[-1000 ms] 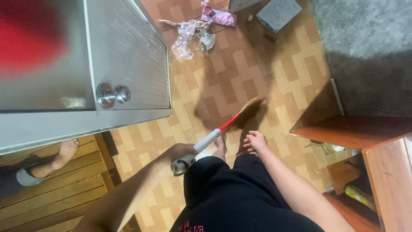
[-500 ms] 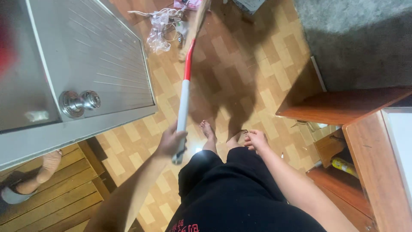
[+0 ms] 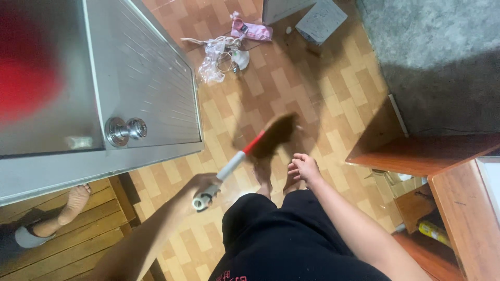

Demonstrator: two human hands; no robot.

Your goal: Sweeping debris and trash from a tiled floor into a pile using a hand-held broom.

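The broom (image 3: pixel 250 148), which was reaching far out toward the plastic litter (image 3: pixel 216 54) half a second ago, is now lying drawn back, its blurred bristle head hovering over the tiled floor (image 3: pixel 312 99) just ahead of the person's bare feet. The left hand (image 3: pixel 200 186) is wrapping its fingers closed around the white end of the handle. The right hand (image 3: pixel 304 167) is hanging loosely open above the right knee, holding nothing.

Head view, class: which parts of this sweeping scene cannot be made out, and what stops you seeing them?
- Head view: the brown bristle head of the red-and-white-handled broom is motion-blurred.
- The left hand grips the handle; the forearm hides its palm.
- The red patch on the grey metal door is an unreadable blur.
- Another person's foot is cut off by the door's edge.
- The yellow packet is mostly hidden inside the wooden cabinet.
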